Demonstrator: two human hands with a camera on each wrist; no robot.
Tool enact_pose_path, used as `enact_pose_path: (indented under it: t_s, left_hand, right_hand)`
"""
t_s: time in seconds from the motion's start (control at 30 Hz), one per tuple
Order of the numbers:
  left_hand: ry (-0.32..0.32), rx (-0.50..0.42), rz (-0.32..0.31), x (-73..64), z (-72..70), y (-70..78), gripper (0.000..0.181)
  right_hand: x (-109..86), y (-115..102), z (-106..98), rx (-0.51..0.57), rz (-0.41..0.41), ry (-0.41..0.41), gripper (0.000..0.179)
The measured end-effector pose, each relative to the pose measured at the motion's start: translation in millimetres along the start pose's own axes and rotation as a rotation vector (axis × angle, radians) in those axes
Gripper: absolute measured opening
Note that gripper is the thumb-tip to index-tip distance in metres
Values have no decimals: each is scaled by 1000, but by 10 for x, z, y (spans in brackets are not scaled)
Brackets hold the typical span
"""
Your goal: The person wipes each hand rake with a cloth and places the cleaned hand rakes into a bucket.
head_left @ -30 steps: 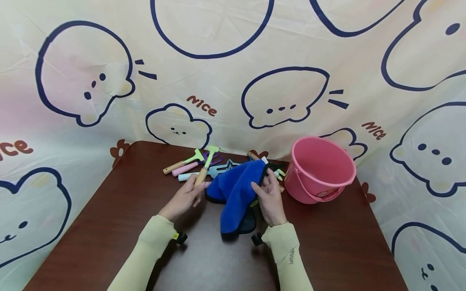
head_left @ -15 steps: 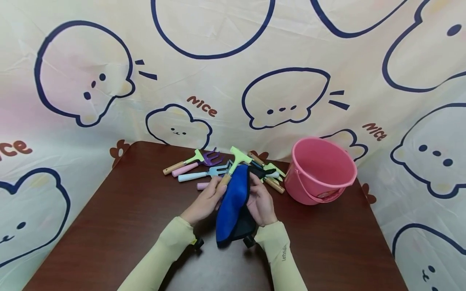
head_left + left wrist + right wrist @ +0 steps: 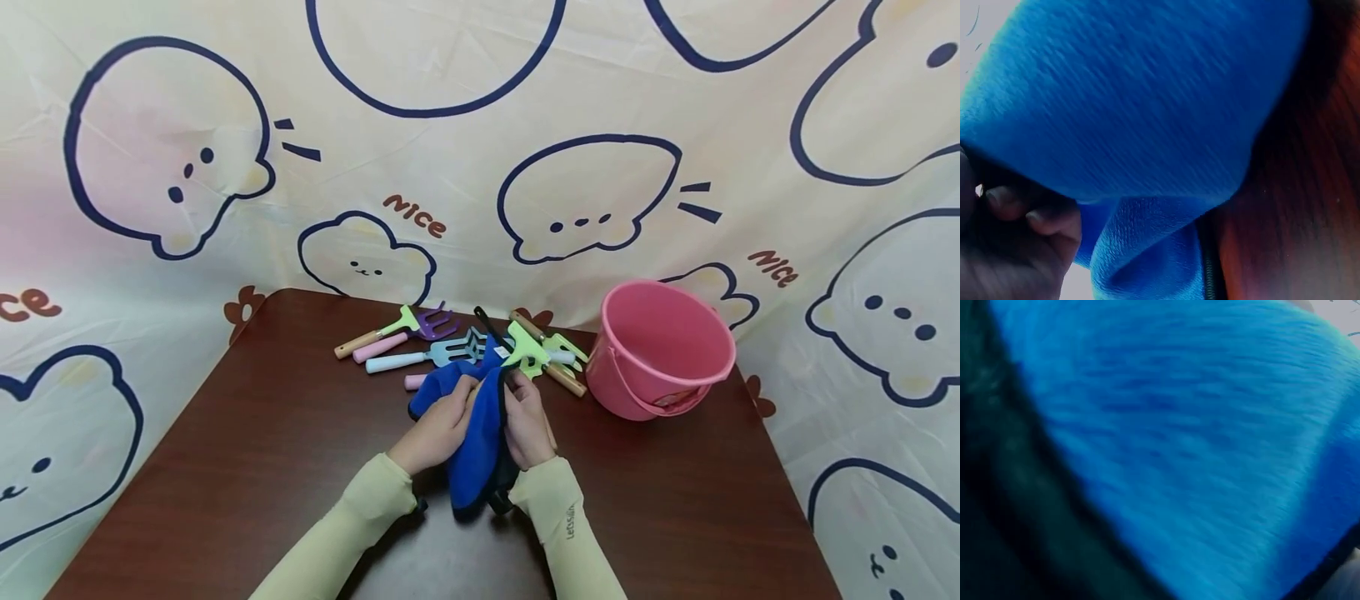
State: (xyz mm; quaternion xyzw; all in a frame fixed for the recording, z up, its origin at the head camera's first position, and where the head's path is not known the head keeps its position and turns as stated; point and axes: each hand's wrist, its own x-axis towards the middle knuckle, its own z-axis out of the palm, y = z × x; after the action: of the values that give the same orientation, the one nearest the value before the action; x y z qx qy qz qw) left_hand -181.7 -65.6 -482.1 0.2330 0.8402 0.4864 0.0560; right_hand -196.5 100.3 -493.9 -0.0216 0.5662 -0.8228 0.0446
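Note:
In the head view, both hands are at a blue cloth (image 3: 480, 450) with black edging, bunched over the table. My left hand (image 3: 435, 429) grips the wooden handle of a light green hand hoe through or beside the cloth; its head (image 3: 525, 350) sticks out above. My right hand (image 3: 528, 421) pinches the cloth's black-edged side. Blue fabric (image 3: 1135, 106) fills most of the left wrist view, with curled left fingers (image 3: 1004, 203) at lower left. The right wrist view is mostly fabric (image 3: 1179, 437) too, with a bit of finger at its lower right corner.
Behind the hands lie several small garden tools: a purple fork (image 3: 431, 323), a light blue fork (image 3: 450, 352) and green-headed ones with wooden handles (image 3: 566, 381). A pink bucket (image 3: 633, 392) stands at the right on the brown table (image 3: 225, 450). A patterned curtain (image 3: 465, 167) hangs behind.
The hoe in my left hand has moved right and down into the cloth, its head now near my right hand. The cloth has been drawn around the handle, and both hands have come closer together.

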Motion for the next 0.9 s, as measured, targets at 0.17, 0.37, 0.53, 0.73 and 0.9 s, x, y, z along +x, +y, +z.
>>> enact_pose_path:
  t_s: [0.17,0.37,0.53,0.73,0.9]
  left_hand:
    - [35,81,20,-16,55,-10,22]
    - [52,46,11,-25,105,-16,20]
    - [45,52,-18,-14,147,-26,19]
    - [41,57,-42,-24,189,-25,19]
    - [35,71,-20,-38,233,-46,19]
  right_hand:
    - [-29,-14,32,-17,-1,97,30]
    - [-34,-26,41,-16,-10,198,35]
    - [-22,-49,9,-19,2,270,34]
    - [-25,-72,-12,6,31,336,35]
    - [-16,-37,-2,133,8,381,35]
